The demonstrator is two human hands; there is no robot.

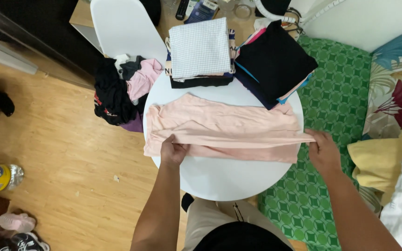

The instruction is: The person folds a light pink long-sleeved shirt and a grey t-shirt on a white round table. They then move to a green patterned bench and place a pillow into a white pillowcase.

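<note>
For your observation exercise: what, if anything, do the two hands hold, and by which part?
Both hold the pale pink garment by a folded edge: the left hand near its left end, the right hand at its right end.

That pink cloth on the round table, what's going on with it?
A person is holding a pale pink garment spread across a round white table. The left hand grips a fold near its left end, and the right hand pinches the same fold at the right edge. Two stacks of folded clothes sit at the table's far side, and a loose heap of clothes lies on a white chair.
</note>
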